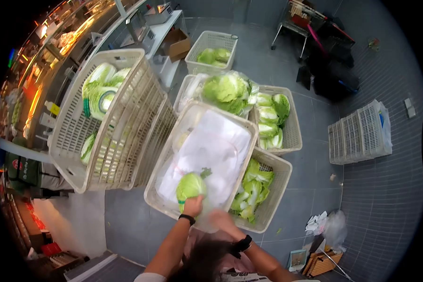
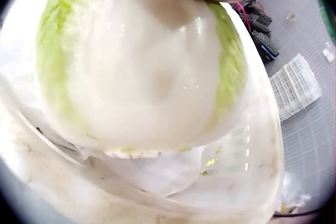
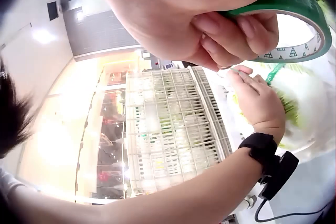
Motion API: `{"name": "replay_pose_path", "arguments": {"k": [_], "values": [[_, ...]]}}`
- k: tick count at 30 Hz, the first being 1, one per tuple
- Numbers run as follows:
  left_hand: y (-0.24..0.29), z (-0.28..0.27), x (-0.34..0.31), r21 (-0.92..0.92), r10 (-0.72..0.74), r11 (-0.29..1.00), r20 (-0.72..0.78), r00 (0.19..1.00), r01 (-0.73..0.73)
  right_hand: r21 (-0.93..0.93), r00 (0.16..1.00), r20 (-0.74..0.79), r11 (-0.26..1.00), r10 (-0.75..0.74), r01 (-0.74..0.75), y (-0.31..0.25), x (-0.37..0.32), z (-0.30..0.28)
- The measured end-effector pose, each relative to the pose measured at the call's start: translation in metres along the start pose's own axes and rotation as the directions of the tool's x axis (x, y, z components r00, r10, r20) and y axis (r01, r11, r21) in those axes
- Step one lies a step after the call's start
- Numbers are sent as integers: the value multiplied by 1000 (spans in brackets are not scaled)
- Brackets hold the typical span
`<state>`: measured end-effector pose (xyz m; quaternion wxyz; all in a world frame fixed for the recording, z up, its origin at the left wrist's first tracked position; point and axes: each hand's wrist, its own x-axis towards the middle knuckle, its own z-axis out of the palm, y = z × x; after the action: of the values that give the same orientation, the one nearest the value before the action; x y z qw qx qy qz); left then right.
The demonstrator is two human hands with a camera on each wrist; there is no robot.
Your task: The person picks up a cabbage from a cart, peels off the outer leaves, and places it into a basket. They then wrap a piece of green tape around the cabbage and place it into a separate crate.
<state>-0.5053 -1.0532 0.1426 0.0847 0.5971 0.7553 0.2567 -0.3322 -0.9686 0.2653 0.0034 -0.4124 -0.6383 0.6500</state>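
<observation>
A Chinese cabbage lies on white sheeting in the near crate, with a strip of green tape across it. My left hand grips the cabbage beside that strip, its fingers curled in the right wrist view. The left wrist view shows the cabbage's broad white base close up under the hand. My right hand holds a roll of green tape, fingers curled at its ring. In the head view the right hand is blurred, just right of the left one.
A tall stack of crates holding taped cabbages stands on the left. Loose leaves fill a crate at the right, and more cabbages lie in a crate behind it. Bagged greens rest beyond the near crate.
</observation>
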Motion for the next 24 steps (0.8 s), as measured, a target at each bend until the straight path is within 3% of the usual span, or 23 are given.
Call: {"name": "replay_pose_path", "arguments": {"k": [4,8,9,10,11,12,13,15,17,20,22,24], "values": [[-3,10,-6,10,-21,1000,7,1000,21,191,986,-77,968,-150,162,8,-20,-3],[-5,14,-4,-5,25,1000,-38,999,-25,357,999,-40,934,-13,26,-15,-49,-23],[-14,11,-11,76,-74,995,68,995,69,403,999,-10,915,30,-24,-29,-66,-41],[-23,13,-15,154,-179,976,161,971,154,434,992,-77,893,-96,120,-59,-100,-80],[-32,8,-19,105,-155,984,115,981,143,293,907,-317,881,-278,372,-88,-122,-114],[-38,7,-21,38,-118,993,85,989,115,312,878,-396,860,-269,404,-102,-129,-152],[-30,4,-19,24,-114,993,99,989,112,217,868,-493,956,-67,197,-103,-123,-174],[-3,2,-14,131,-158,982,148,976,139,318,909,-407,947,92,46,-69,-111,-195],[21,-8,4,-120,-216,970,-33,976,210,438,932,-305,898,198,-47,-30,-102,-186],[46,-7,12,-115,-309,947,-84,947,299,577,946,-183,808,267,-117,-10,-65,-141],[57,-2,10,-23,-236,972,-27,971,235,506,993,-82,862,90,-37,-1,-38,-113],[61,-7,13,70,-97,993,32,995,94,558,994,-44,828,97,-56,-7,-20,-89]]}}
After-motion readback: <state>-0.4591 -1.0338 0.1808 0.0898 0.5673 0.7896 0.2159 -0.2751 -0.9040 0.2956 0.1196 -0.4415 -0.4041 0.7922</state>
